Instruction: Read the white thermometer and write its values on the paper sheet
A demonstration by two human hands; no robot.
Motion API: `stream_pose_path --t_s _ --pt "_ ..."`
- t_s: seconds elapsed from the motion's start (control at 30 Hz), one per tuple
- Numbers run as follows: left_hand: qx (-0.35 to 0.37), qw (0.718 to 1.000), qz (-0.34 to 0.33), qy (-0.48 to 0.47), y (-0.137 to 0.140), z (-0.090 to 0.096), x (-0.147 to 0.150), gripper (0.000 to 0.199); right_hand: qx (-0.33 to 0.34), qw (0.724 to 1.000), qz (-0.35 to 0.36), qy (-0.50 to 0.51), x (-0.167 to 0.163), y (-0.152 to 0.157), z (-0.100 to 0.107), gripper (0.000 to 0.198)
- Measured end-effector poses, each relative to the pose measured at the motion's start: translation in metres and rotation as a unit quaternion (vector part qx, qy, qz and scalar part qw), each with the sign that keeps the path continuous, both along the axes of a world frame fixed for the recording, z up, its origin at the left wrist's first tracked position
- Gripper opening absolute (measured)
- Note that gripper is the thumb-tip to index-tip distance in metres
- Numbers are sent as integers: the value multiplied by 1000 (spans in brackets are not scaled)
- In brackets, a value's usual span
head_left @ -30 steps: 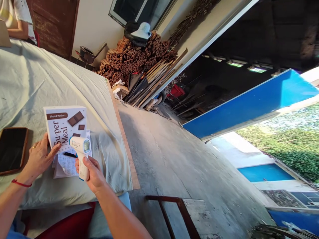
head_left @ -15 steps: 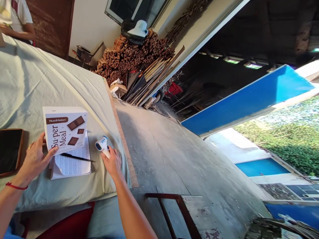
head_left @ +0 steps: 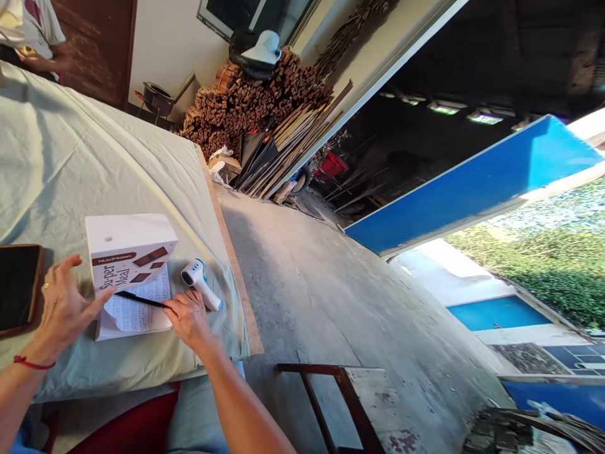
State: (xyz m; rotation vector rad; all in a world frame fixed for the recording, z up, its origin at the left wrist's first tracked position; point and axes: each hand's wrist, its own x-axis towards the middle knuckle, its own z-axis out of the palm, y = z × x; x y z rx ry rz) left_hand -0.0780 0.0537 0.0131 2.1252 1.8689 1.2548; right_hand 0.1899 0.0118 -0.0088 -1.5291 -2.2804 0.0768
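Observation:
A white NutriMotion box (head_left: 135, 236) with brown chocolate pictures stands at the back of a paper notebook (head_left: 142, 315) on the cloth. My left hand (head_left: 66, 302) has its fingers spread, its thumb by the box's lower left corner; whether it touches cannot be made out. Fingers of my right hand (head_left: 189, 318) pinch the right end of a black pen (head_left: 142, 299), which lies slanted across the handwritten sheet. Just beyond that hand, a white and blue infrared thermometer (head_left: 201, 280) lies on the cloth, apart from the fingers.
A tablet in a brown case (head_left: 17, 287) lies at the left on the cloth-covered table (head_left: 118, 164). The table's right edge borders a concrete floor (head_left: 302, 284). Another person (head_left: 35, 38) is at the far left. Stacked firewood (head_left: 255, 94) and a dark wooden frame (head_left: 345, 391) are farther off.
My right hand has let go of the thermometer and moved left onto the pen. My left hand has loosened from the box, which now stands more upright with its top showing.

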Motion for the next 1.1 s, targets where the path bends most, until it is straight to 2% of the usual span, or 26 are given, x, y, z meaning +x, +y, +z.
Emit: stream_pose_path --t_s 0.07,0.13,0.17,0.23,0.3,0.37,0.43,0.53,0.67,0.77,0.9,1.1 --pt "96 995 19 -27 -8 4 3 70 -4 1000 16 10 9 -1 3 11" --pt "205 979 -4 -18 -17 9 9 58 2 999 22 41 18 -2 6 11" --pt "245 969 -37 2 -22 12 14 50 5 998 18 66 21 -4 6 11" --pt "274 951 -130 58 -32 14 27 32 15 991 -4 134 23 -6 5 11" --pt "268 930 -221 120 -43 13 43 25 33 974 -51 218 18 -9 1 11" --pt "249 913 -276 167 -52 5 58 28 45 948 -107 297 8 -11 -3 10" --pt "195 921 -268 204 -60 -7 70 31 31 923 -138 357 -5 -11 -7 9" --pt "116 928 -248 251 -65 -26 81 31 -13 901 -134 412 -21 -8 -12 11" --pt "33 932 -248 264 -66 -36 85 28 -11 907 -142 396 -30 -3 -19 13" --pt "33 932 -239 271 -67 -29 86 27 3 920 -136 368 -30 -1 -20 14" --pt "19 935 -239 262 -67 -22 87 30 12 922 -129 364 -30 0 -19 15" --pt "24 936 -228 269 -67 -25 88 30 3 931 -120 346 -30 -1 -17 16"
